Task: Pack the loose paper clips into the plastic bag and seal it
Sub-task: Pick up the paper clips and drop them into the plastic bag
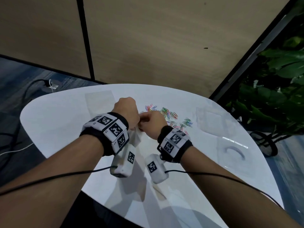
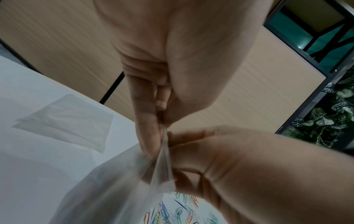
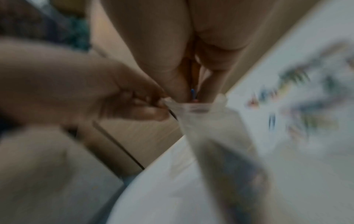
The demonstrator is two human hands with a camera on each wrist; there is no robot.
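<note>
A clear plastic bag (image 1: pixel 135 139) hangs above the white table (image 1: pixel 57 120) between my hands. My left hand (image 2: pixel 162 131) pinches one side of the bag's rim (image 3: pixel 195 106), and the mouth stands open. My right hand (image 3: pixel 195 91) is right over the mouth with curled fingers that pinch a few paper clips; a blue clip (image 3: pixel 192 93) shows between them. In the head view the left hand (image 1: pixel 126 109) and the right hand (image 1: pixel 148 122) touch. Several coloured loose paper clips (image 1: pixel 171 115) lie scattered on the table just right of the hands. The right wrist view is blurred.
A flat stack of clear bags (image 1: pixel 100 99) lies at the back left of the table. More clear bags (image 1: pixel 212 119) lie at the right, one near the right edge (image 1: pixel 233 152). A leafy plant (image 1: pixel 279 79) stands past the table's right side. Cables (image 1: pixel 24 96) run over the floor on the left.
</note>
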